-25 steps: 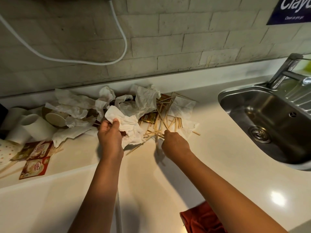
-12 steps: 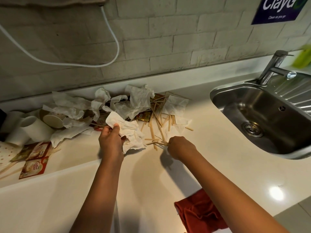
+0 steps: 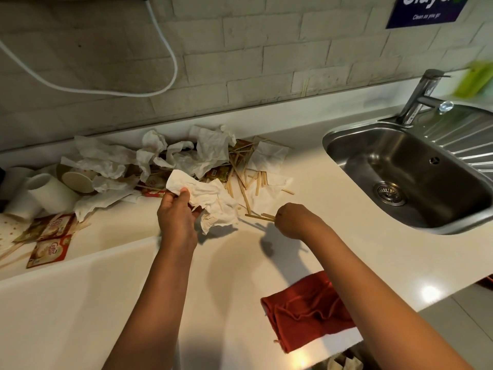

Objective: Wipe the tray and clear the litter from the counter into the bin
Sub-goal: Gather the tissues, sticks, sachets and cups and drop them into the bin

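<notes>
Now drawn back from the litter, left hand [image 3: 177, 217] pinches a crumpled napkin [image 3: 210, 201]; right hand [image 3: 292, 220] fingers grip stirrer sticks [image 3: 260, 216], ready for binning.

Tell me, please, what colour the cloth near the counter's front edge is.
Dark red cloth, head view.

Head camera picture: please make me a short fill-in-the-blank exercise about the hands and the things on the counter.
1. The left hand grips a crumpled white ____.
2. The right hand pinches a few wooden ____.
3. The red cloth lies at the counter's near edge, beneath the ____ forearm.
4. The sink holds ____ litter.

Missing words: napkin; stirrers; right; no
</notes>
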The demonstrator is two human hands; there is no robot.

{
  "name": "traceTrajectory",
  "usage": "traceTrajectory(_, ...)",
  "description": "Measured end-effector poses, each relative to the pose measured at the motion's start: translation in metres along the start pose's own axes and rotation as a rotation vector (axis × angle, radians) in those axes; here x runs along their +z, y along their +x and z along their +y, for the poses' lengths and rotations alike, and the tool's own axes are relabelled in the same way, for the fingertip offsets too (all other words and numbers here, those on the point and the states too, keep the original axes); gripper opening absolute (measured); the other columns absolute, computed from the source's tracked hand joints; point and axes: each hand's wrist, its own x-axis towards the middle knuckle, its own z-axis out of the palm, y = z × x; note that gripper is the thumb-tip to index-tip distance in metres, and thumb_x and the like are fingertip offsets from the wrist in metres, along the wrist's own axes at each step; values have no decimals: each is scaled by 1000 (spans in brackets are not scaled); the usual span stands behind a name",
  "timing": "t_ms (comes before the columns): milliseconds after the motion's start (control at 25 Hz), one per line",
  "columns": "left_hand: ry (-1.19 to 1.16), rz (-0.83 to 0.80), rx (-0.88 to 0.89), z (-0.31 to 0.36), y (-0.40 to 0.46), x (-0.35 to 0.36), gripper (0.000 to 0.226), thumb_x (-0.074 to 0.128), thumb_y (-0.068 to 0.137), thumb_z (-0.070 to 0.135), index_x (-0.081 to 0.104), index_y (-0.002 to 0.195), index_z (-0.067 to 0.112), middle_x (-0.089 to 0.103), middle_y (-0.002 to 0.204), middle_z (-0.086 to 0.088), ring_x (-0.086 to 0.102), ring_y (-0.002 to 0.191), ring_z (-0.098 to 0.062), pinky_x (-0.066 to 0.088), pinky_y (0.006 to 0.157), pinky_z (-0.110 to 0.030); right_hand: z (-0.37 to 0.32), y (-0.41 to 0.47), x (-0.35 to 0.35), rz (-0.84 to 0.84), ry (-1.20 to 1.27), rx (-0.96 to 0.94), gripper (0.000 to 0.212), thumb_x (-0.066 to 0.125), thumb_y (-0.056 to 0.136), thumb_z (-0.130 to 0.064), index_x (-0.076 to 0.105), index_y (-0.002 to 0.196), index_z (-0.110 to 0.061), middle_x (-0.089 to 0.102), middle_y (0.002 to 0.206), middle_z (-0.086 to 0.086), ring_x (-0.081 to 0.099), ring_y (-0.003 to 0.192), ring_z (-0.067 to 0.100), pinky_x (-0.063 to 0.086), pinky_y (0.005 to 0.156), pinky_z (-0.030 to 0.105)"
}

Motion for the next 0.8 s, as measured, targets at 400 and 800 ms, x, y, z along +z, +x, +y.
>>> traceTrajectory(400, -49, -105, -43, -43, -123, 42, 21, 44, 94, -1, 56, 92, 16, 62, 88, -2, 62, 79, -12, 55, 58, -19, 104, -95, -6, 167, 503, 9, 29, 37, 88, -1, 62, 101, -6, 54, 85, 8, 46, 62, 18, 31, 47, 23)
traceTrajectory(800, 300, -331, -6, -154, -288, 29, 23, 49, 93, 3, 59, 92, 23, 65, 78, 11, 56, 62, -1, 45, 53, -16, 293, -192, 22, -183, 1101, 37, 37, 34, 89, 12, 62, 100, -10, 50, 65, -3, 36, 43, 5, 26, 39, 17)
